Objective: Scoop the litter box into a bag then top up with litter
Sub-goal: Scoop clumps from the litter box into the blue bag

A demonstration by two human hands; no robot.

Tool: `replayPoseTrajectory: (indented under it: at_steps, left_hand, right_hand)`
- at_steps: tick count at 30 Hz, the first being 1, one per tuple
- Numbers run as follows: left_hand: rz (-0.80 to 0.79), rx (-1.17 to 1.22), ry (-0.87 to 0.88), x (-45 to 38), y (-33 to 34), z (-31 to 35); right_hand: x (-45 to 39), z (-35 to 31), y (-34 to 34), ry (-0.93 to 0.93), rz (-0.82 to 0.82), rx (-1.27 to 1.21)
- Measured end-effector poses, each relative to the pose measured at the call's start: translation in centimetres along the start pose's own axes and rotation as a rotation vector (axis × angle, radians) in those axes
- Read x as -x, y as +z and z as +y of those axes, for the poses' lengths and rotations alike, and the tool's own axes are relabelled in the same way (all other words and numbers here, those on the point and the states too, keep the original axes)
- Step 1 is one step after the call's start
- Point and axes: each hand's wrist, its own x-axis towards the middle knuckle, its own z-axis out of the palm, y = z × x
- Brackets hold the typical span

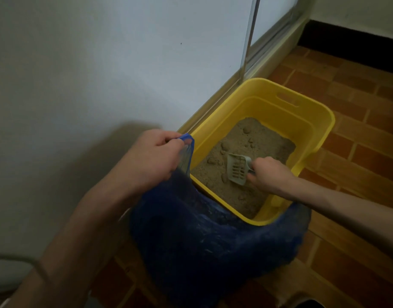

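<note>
Right now my left hand (pixel 154 155) pinches the rim of the blue plastic bag (pixel 208 236), fingers curled round a gathered edge, holding it up against the near corner of the yellow litter box (pixel 311 121). The bag sags below, draped over the box's near rim. My right hand (pixel 269 174) grips the handle of the pale green slotted scoop (pixel 237 167), whose blade lies on the sandy litter (pixel 242 138) among several clumps. The box sits on red-brown floor tiles (pixel 351 103), just beside the white wall (pixel 102 63). I can read no brand, label or writing on anything.
</note>
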Motion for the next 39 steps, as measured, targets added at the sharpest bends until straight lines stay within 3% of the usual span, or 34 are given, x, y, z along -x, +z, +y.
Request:
replayPoseTrajectory:
  at_steps: [11, 22, 31, 36, 39]
  left_hand:
    - [0.003, 0.127, 0.022, 0.2, 1.1, -2.1]
    - [0.026, 0.171, 0.002, -2.0, 2.5, -2.9]
    - [0.019, 0.225, 0.004, -2.0, 1.8, -3.3]
    - [0.008, 0.249, -0.006, -2.6, 1.9, -3.8]
    - [0.002, 0.254, 0.009, -3.5, 2.0, -4.3]
  right_hand:
    - [-0.6, -0.2, 3.8, -0.027, 0.008, -0.114]
    - [-1.4, 2.2, 4.5, 0.027, -0.113, -0.483]
    - [-0.1, 2.5, 4.2, -0.007, -0.074, -0.633]
    - [1.1, 1.8, 4.2, 0.025, -0.066, -0.940]
    - [1.3, 1.6, 4.3, -0.033, 0.023, -0.905]
